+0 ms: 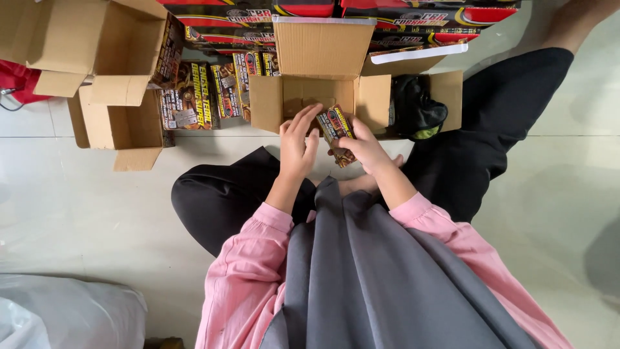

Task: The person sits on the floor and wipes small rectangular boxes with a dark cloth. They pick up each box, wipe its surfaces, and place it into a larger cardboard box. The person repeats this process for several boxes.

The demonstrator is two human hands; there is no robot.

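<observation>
Pale glossy tiled floor (84, 213); soft even light; white plastic sack (64, 313), possibly, at lower left.

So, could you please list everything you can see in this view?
open box: one, brown cardboard, middle, in front of the hands
small pack: one, printed brown and red, in the right hand
empty boxes: two, brown cardboard, upper left
printed packs: several, brown and yellow, standing left of the open box
flat cartons: several, red and black, top edge
black bag: one, right of the open box
plastic bag: one, whitish, lower left
floor: pale tiles
left hand: open, at the box's front
right hand: gripping the small pack
</observation>
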